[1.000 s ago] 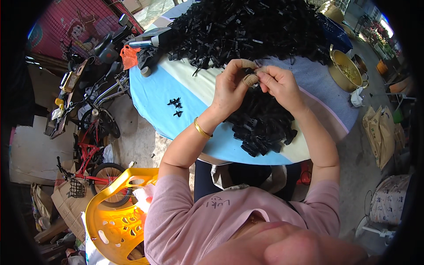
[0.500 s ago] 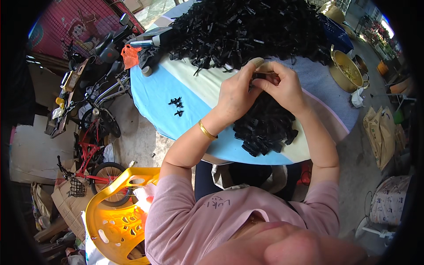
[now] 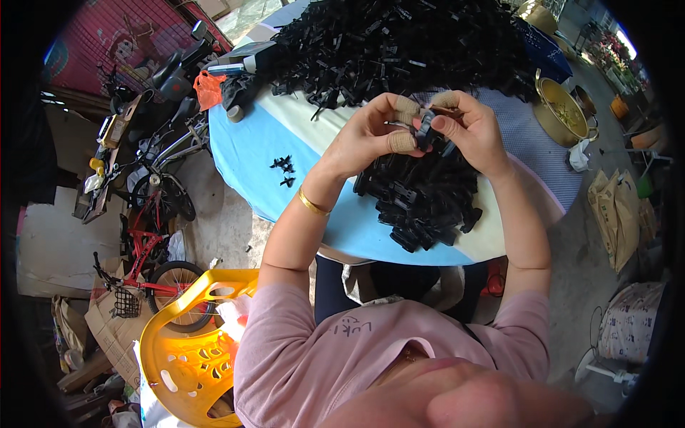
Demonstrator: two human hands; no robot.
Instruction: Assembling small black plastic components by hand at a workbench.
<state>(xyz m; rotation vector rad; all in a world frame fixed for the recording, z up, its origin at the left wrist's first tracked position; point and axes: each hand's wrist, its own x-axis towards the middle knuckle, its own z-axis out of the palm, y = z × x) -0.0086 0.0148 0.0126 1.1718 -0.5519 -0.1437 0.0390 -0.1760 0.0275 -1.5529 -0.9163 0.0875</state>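
Note:
My left hand [image 3: 360, 141] and my right hand [image 3: 477, 139] meet above the table, with beige wraps on several fingertips. Between them is a small black plastic piece [image 3: 425, 131], pinched by the fingers of both hands; its exact kind is too small to make out. Under the hands lies a small heap of black plastic pieces [image 3: 421, 207], close to the near table edge. A far larger pile of similar black parts [image 3: 407, 53] covers the back of the table. To the left, a few little black pieces [image 3: 284, 167] rest apart on the blue part of the tablecloth [image 3: 246, 153].
A brass-coloured pot [image 3: 560, 114] stands at the table's right, beside a blue box [image 3: 546, 53]. An orange bag [image 3: 209, 90] sits at the back left edge. Left of me are a yellow plastic chair [image 3: 189, 349] and a red bicycle [image 3: 146, 246]; brown sacks [image 3: 612, 217] lie right.
My hands have turned and drawn slightly apart, and the black piece now shows between the fingertips. My left hand has shifted a little left, uncovering more of the near heap.

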